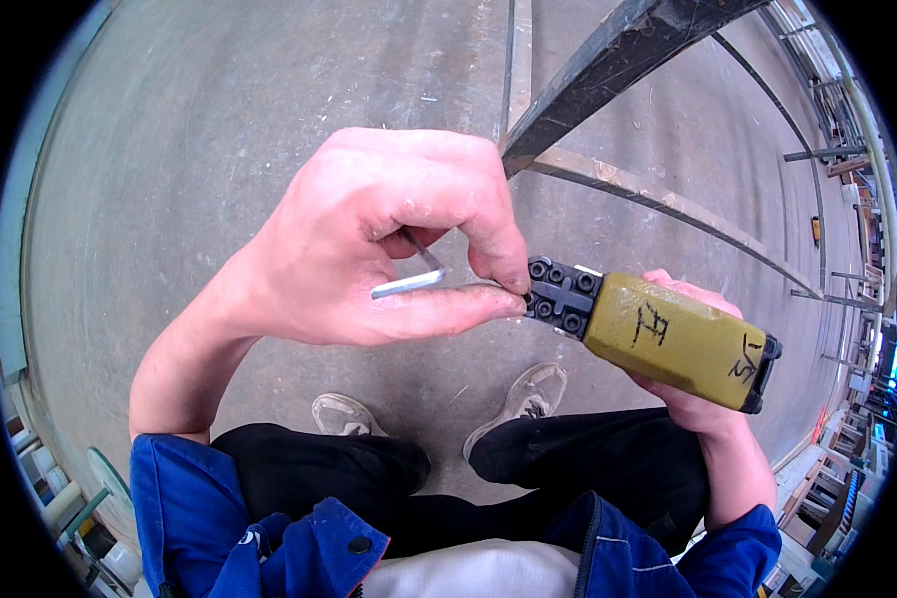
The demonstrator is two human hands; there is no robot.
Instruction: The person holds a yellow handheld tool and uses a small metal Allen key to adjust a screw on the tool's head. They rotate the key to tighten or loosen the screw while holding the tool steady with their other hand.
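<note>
My right hand (691, 407) grips a yellow-bodied hand-held tool (665, 333) from beneath. Most of that hand's fingers are hidden under the body, which bears handwritten black marks. At the tool's left end is a black metal head (560, 296) with several hex socket screws. A bent metal hex key (411, 284) is held in the curled fingers of my left hand (374, 239). The thumb and forefinger of this hand close together at the left edge of the head. A small dark piece shows between these fingertips; what it is cannot be made out.
Beyond the tool, a dark metal frame (613, 82) slants up to the right, with a lower bar (673, 205) running right. Concrete floor (194, 172) spreads around my shoes (527, 396). Cluttered shelving (830, 516) lines the right rim; a green stand (105, 478) is at lower left.
</note>
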